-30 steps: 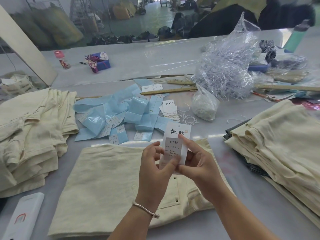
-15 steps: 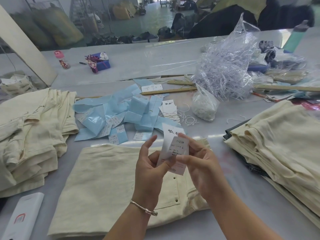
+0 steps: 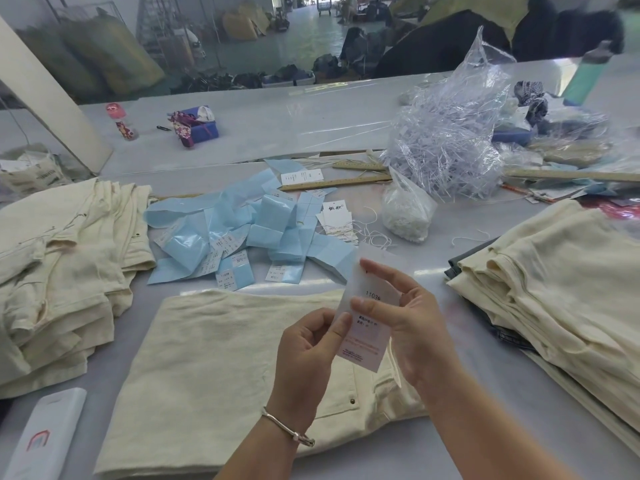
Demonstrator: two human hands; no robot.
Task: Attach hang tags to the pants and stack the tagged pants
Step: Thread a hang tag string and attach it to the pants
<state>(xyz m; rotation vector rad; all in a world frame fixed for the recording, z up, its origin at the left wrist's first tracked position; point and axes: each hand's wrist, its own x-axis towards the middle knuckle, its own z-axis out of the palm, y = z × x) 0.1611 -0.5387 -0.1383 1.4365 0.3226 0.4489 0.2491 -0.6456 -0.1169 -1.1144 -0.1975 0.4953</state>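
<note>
Both hands hold one white paper hang tag (image 3: 367,323) above the folded pants (image 3: 214,362) on the table (image 3: 433,448). The left hand (image 3: 308,355) pinches the tag's lower left edge between thumb and curled fingers; a thin metal bracelet (image 3: 287,427) circles that wrist. The right hand (image 3: 412,323) grips the tag from the right, thumb pressed on its printed face and forefinger at its top edge. The tag is a long rectangle, slightly blurred.

The pants are cream, coarse-woven cloth, lying flat, with small metal rivets near the pocket. A rumpled pile (image 3: 59,258) of the same cloth lies at the left, a neater stack (image 3: 561,289) at the right. Beyond the pants lie glossy pale-blue sheets (image 3: 242,230), more tags (image 3: 337,221), white string (image 3: 374,233) and crinkled clear plastic bags (image 3: 446,143).
</note>
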